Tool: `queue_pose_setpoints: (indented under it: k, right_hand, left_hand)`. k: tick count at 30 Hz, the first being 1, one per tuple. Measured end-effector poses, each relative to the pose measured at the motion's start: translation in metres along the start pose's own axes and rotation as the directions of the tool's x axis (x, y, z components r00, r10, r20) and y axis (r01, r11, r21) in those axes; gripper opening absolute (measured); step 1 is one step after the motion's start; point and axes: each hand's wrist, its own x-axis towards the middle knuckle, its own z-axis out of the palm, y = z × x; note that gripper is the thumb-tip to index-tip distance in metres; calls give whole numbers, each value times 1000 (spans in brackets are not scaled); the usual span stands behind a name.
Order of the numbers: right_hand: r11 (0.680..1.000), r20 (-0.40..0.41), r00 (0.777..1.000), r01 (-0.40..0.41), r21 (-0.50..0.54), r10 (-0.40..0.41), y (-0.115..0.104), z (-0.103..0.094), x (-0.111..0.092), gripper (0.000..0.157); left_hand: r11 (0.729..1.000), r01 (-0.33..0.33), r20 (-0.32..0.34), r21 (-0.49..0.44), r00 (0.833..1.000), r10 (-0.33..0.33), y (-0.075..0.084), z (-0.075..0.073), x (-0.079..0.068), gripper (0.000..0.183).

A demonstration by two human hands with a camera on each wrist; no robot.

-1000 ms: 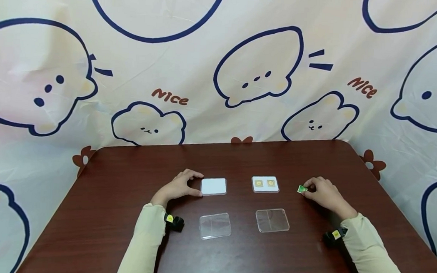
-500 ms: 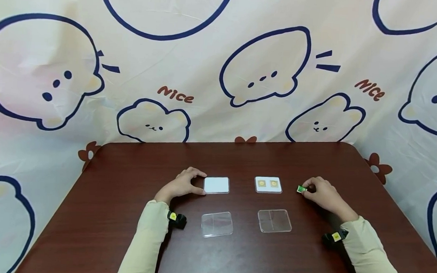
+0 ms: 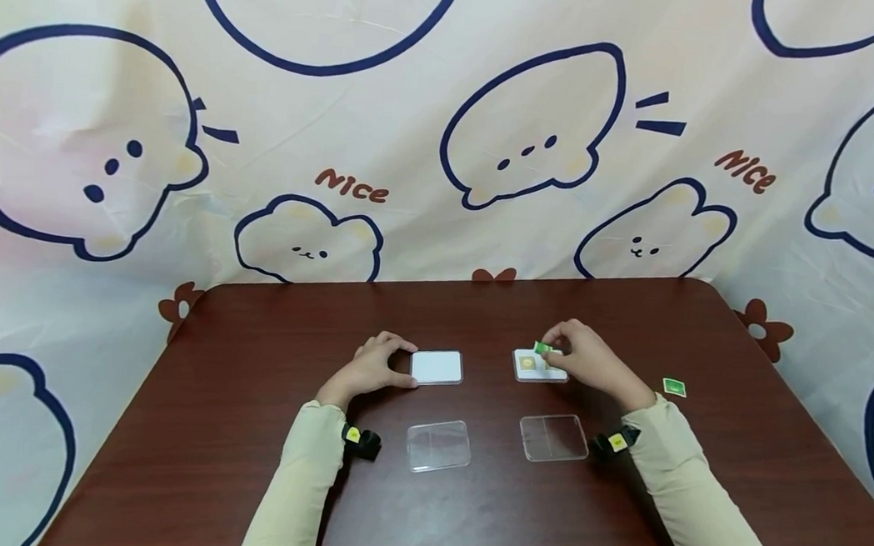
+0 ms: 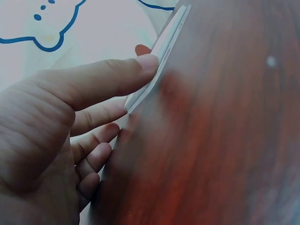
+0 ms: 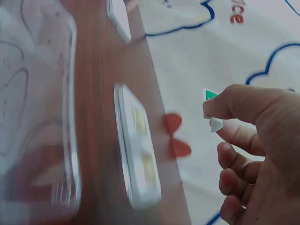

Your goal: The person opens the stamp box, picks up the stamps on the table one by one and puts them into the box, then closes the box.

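My left hand (image 3: 369, 371) holds the left end of a flat white case (image 3: 437, 367), thumb and index finger at its corners; in the left wrist view the case (image 4: 161, 58) shows edge-on by the thumb. Between thumb and index finger, my right hand (image 3: 589, 362) pinches a small green stamp (image 3: 541, 347). Its notched edge shows in the right wrist view, where the stamp (image 5: 211, 95) is partly covered by the thumb. Below that hand lies a second white case (image 3: 539, 376) bearing two yellowish squares, the right one mostly hidden in the head view.
Another green stamp (image 3: 674, 388) lies on the brown table (image 3: 467, 525) to the right. Two clear plastic lids, a left one (image 3: 438, 447) and a right one (image 3: 554, 439), lie in front of the cases. A patterned cloth (image 3: 415, 138) hangs behind the table.
My right hand has lifted a stamp and carried it left to above the second case. A stamp at the right has come into sight. My left hand stays at its case.
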Motion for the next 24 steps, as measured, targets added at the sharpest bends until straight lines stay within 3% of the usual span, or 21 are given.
queue_pose_setpoints:
  k: [6, 13, 24]
  right_hand:
    - [998, 43, 998, 50, 27, -51, -33, 18, 18, 12]
    - [997, 117, 991, 71, -11, -70, -68, 42, 35, 13]
    - [994, 173, 982, 87, -62, -75, -83, 71, 53, 15]
  left_hand:
    - [1000, 1, -7, -11, 1000, -1, 2, 2, 1, 58]
    - [1000, 9, -21, -6, 1000, -10, 3, 1, -2, 56]
    - [1000, 14, -27, -2, 1000, -14, 2, 2, -1, 56]
